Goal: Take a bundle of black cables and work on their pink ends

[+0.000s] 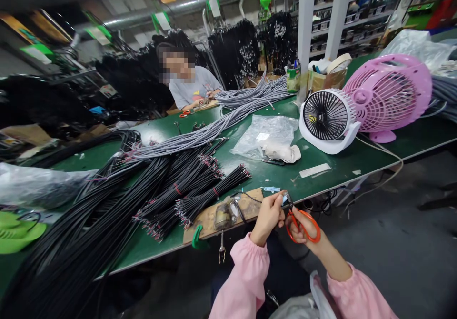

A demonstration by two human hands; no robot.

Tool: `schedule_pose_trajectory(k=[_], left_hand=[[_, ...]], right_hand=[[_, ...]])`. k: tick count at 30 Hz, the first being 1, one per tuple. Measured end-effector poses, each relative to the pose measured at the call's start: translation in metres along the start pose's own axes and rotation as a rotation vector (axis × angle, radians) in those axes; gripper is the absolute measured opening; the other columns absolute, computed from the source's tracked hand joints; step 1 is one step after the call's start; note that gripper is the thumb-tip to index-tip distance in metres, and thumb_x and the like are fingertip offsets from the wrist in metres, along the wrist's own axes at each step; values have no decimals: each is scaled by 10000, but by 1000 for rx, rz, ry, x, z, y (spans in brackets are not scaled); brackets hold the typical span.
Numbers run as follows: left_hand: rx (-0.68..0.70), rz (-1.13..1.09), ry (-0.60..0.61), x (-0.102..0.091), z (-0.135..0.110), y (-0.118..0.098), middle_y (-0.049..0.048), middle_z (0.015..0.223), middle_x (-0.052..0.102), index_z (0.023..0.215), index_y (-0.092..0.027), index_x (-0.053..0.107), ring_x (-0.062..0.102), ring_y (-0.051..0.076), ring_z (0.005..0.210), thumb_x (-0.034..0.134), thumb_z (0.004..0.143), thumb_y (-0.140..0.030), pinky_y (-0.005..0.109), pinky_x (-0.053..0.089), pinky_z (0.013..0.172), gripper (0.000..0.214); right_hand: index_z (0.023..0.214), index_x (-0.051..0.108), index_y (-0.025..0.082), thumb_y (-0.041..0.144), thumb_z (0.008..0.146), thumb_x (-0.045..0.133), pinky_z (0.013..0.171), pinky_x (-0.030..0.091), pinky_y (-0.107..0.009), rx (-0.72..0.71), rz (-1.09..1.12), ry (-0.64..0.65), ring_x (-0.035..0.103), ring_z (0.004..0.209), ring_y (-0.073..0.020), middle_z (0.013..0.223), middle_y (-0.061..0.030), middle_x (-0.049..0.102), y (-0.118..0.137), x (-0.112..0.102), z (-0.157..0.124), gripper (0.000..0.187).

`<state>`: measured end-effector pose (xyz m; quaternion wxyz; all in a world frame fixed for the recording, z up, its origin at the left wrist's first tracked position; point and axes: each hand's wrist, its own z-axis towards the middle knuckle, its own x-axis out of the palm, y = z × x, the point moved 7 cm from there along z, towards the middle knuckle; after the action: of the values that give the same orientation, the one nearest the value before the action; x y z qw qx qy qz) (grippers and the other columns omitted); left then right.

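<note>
Scissors with red-orange handles are in my right hand, its fingers through and around the loops. Their dark blades point up and left, to a small pale-blue and clear piece. My left hand pinches that piece between thumb and fingers; its exact kind is too small to make out. Both hands are close together over the table's front edge. Left of them, a wooden board carries a small metal device and a green clamp. A light-blue flat strip lies just beyond my left hand.
Bundles of black cables and long grey cables cover the green table on the left. A plastic bag, a white fan and a pink fan stand rightward. Across the table sits a co-worker.
</note>
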<state>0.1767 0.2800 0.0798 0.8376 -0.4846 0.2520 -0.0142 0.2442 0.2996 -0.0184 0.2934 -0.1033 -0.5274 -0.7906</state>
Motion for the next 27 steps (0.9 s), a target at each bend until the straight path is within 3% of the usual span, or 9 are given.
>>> schedule_pose_trajectory(k=[3, 6, 9, 11, 15, 19, 22, 27], left_hand=[[27, 180, -12, -7, -2, -8, -72, 399, 383, 1309, -55, 477, 358, 103, 295, 404, 904, -430, 193, 300, 333, 557], [114, 385, -136, -21, -3, -28, -40, 447, 467, 1335, -133, 448, 455, 138, 360, 375, 934, -368, 221, 373, 419, 471], [234, 615, -355, -37, 5, -51, 67, 673, 593, 1243, -147, 518, 584, 220, 647, 397, 938, -336, 323, 446, 651, 379], [305, 750, -447, -42, 15, -59, 143, 865, 615, 1174, -133, 566, 573, 274, 838, 409, 935, -293, 397, 423, 784, 329], [435, 912, -419, -38, 31, -58, 162, 1085, 594, 1243, -123, 525, 513, 266, 1008, 447, 907, -171, 409, 393, 910, 348], [498, 992, -472, -36, 17, -53, 178, 1223, 496, 1244, -109, 520, 401, 280, 1137, 452, 902, -152, 455, 332, 992, 350], [500, 1037, -453, -31, 6, -49, 143, 1169, 515, 1040, -153, 630, 401, 284, 1105, 531, 859, -144, 446, 362, 957, 207], [474, 1033, -426, -28, 6, -46, 114, 965, 597, 886, -152, 619, 474, 275, 971, 548, 850, -135, 422, 400, 841, 81]], right_hand=[[693, 600, 99, 700, 743, 564, 320, 176, -150, 93, 161, 9, 259, 333, -33, 438, 64, 335, -3, -1, 1, 604], [676, 613, 84, 641, 790, 564, 321, 194, -146, 160, 278, -1, 297, 328, -35, 440, 46, 369, -5, 0, 0, 571], [659, 616, 79, 597, 837, 544, 332, 219, -149, 213, 359, -7, 336, 329, -41, 442, 28, 405, -7, 4, -5, 553], [648, 613, 80, 596, 863, 509, 340, 233, -153, 243, 398, -6, 350, 332, -46, 444, 20, 419, -6, 8, -8, 568], [652, 607, 87, 656, 889, 391, 387, 323, -181, 270, 466, 13, 432, 394, -79, 498, -15, 474, 0, 15, -11, 652], [675, 610, 91, 706, 879, 319, 459, 406, -221, 258, 502, 32, 513, 479, -118, 576, -53, 529, 5, 17, -9, 710], [685, 614, 92, 728, 872, 276, 484, 430, -245, 249, 492, 39, 522, 481, -133, 585, -65, 544, 6, 19, -8, 744], [678, 604, 96, 706, 887, 284, 509, 449, -242, 239, 403, 15, 543, 494, -131, 594, -67, 559, 7, 19, -12, 720]])
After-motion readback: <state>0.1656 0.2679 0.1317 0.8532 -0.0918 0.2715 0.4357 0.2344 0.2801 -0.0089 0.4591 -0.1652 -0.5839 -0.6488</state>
